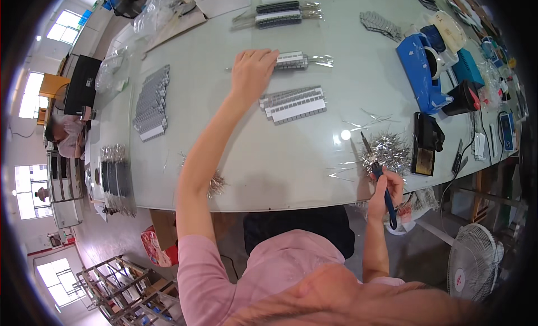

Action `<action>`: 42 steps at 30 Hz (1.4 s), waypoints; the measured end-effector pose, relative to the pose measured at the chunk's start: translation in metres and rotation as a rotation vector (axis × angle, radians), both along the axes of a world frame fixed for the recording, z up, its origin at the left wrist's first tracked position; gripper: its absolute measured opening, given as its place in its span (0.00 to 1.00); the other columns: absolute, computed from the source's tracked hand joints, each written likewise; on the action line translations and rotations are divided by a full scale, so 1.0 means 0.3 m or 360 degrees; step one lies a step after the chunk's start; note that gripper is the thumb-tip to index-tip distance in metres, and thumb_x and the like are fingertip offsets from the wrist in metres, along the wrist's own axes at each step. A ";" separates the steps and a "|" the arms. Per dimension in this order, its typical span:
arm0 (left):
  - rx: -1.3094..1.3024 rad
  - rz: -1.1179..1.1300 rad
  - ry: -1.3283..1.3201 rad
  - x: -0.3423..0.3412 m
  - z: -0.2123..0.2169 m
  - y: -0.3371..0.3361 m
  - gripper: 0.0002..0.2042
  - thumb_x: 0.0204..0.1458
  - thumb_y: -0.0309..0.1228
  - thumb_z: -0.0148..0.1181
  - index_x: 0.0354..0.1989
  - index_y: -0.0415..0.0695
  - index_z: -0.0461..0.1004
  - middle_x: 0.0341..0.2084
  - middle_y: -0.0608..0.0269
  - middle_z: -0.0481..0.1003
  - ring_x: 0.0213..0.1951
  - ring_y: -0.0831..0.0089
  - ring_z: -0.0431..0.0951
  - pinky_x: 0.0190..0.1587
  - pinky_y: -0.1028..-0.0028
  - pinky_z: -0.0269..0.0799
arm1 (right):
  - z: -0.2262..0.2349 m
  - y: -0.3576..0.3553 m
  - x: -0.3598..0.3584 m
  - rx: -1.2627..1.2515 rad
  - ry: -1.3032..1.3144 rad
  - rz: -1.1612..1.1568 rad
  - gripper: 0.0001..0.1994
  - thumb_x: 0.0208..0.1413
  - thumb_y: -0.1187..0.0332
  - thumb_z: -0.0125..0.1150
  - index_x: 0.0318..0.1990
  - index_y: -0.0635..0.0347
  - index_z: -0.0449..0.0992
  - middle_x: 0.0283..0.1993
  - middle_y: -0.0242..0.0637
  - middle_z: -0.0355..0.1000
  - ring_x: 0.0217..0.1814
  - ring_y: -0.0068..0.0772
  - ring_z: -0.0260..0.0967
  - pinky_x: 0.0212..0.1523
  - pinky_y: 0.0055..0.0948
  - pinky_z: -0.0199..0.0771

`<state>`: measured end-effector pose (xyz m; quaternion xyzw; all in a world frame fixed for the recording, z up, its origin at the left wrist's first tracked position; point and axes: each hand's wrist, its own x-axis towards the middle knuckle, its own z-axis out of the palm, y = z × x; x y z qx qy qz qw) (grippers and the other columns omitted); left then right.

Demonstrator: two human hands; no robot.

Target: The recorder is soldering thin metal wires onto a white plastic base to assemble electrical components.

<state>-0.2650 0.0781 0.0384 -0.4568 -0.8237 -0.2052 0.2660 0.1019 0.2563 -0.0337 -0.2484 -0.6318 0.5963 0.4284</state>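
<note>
My left hand (253, 71) reaches far across the table, its fingers closed over the left end of a stack of grey and white segmented strips (291, 61). Thin silvery leads stick out of that stack on both sides. In my right hand (388, 187), near the table's front edge, is a soldering iron (384, 194) with a dark blue handle, its tip pointing up and away from me. Just beyond it lies a pile of short silvery wire leads (389, 149). Another stack of strips (297, 104), without visible leads, rests nearer to me.
Left of my arm lies a fanned row of grey strips (151, 102). Bundles with leads (279, 15) are at the back. A blue tape dispenser (420, 74) and a black soldering iron stand (426, 144) occupy the right side. A white fan (473, 261) stands below the table's right end.
</note>
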 end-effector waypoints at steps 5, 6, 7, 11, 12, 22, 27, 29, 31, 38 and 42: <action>-0.0171 0.0108 0.0074 -0.101 -0.115 0.011 0.12 0.52 0.30 0.61 0.46 0.49 0.78 0.44 0.65 0.78 0.48 0.64 0.76 0.56 0.61 0.65 | -0.013 0.012 -0.004 0.0189 -0.0036 0.0120 0.07 0.60 0.77 0.56 0.44 0.66 0.70 0.44 0.43 0.72 0.37 0.31 0.75 0.44 0.28 0.78; -0.0175 0.0110 0.0069 -0.073 -0.114 0.002 0.12 0.52 0.30 0.61 0.46 0.49 0.78 0.44 0.65 0.78 0.48 0.64 0.76 0.56 0.61 0.65 | -0.015 0.010 -0.003 0.0196 -0.0050 0.0138 0.07 0.59 0.77 0.56 0.44 0.66 0.70 0.44 0.43 0.71 0.37 0.32 0.76 0.44 0.28 0.78; -0.0179 0.0058 0.0049 -0.021 -0.109 0.010 0.13 0.52 0.30 0.60 0.48 0.48 0.77 0.47 0.63 0.76 0.51 0.64 0.74 0.57 0.60 0.64 | -0.019 0.015 0.008 0.0195 -0.0065 0.0116 0.07 0.59 0.77 0.56 0.44 0.66 0.70 0.44 0.43 0.71 0.37 0.32 0.76 0.44 0.28 0.78; -0.0361 -0.0117 -0.0189 0.278 -0.083 -0.048 0.20 0.53 0.36 0.61 0.55 0.47 0.73 0.58 0.57 0.69 0.61 0.58 0.66 0.61 0.53 0.58 | -0.001 0.014 0.013 0.0260 -0.0099 0.0135 0.06 0.58 0.77 0.58 0.42 0.65 0.70 0.38 0.39 0.72 0.36 0.29 0.75 0.54 0.35 0.72; -0.0440 -0.0135 -0.0289 0.349 -0.083 -0.066 0.22 0.53 0.39 0.61 0.57 0.47 0.72 0.60 0.57 0.68 0.63 0.57 0.64 0.63 0.51 0.55 | 0.010 0.010 0.014 0.0260 -0.0138 0.0131 0.05 0.58 0.76 0.58 0.40 0.64 0.70 0.33 0.36 0.72 0.35 0.26 0.74 0.62 0.41 0.66; -0.0782 -0.0188 -0.0525 0.654 -0.061 -0.316 0.28 0.50 0.41 0.63 0.62 0.53 0.69 0.64 0.62 0.64 0.68 0.62 0.58 0.65 0.46 0.45 | 0.048 0.001 0.047 0.0507 -0.0234 0.0325 0.06 0.60 0.77 0.56 0.43 0.64 0.68 0.41 0.37 0.69 0.38 0.31 0.75 0.63 0.41 0.66; -0.0760 -0.0228 -0.0602 0.754 -0.063 -0.372 0.31 0.46 0.41 0.66 0.62 0.54 0.69 0.65 0.62 0.63 0.68 0.63 0.59 0.65 0.47 0.43 | 0.077 -0.026 0.079 0.0425 -0.0166 0.0348 0.07 0.58 0.77 0.56 0.42 0.63 0.68 0.37 0.37 0.70 0.37 0.28 0.74 0.66 0.45 0.62; -0.0701 -0.0195 -0.0660 0.788 -0.056 -0.347 0.32 0.46 0.41 0.66 0.63 0.53 0.68 0.65 0.60 0.63 0.68 0.62 0.59 0.66 0.47 0.42 | 0.088 -0.040 0.082 0.0334 -0.0193 0.0306 0.07 0.52 0.78 0.63 0.38 0.65 0.73 0.33 0.37 0.72 0.37 0.28 0.71 0.60 0.41 0.70; -0.0666 -0.0196 -0.0693 0.811 -0.068 -0.308 0.32 0.47 0.41 0.65 0.63 0.51 0.67 0.66 0.60 0.62 0.68 0.62 0.58 0.66 0.47 0.42 | 0.099 -0.050 0.086 0.0350 -0.0228 0.0330 0.07 0.51 0.78 0.63 0.38 0.65 0.73 0.33 0.37 0.72 0.37 0.28 0.71 0.60 0.41 0.70; -0.0590 -0.0129 -0.0731 0.829 -0.094 -0.243 0.30 0.52 0.43 0.61 0.64 0.48 0.66 0.66 0.59 0.61 0.68 0.61 0.57 0.67 0.48 0.39 | 0.193 -0.067 0.085 0.0418 -0.0409 0.0461 0.06 0.50 0.80 0.64 0.35 0.64 0.74 0.31 0.35 0.72 0.33 0.26 0.71 0.58 0.40 0.72; -0.0579 -0.0154 -0.0746 0.823 -0.095 -0.232 0.30 0.52 0.44 0.61 0.64 0.48 0.65 0.66 0.59 0.61 0.68 0.61 0.57 0.67 0.47 0.38 | 0.232 -0.068 0.074 0.0435 -0.0481 0.0548 0.05 0.49 0.81 0.63 0.33 0.64 0.74 0.31 0.36 0.73 0.35 0.27 0.71 0.57 0.40 0.72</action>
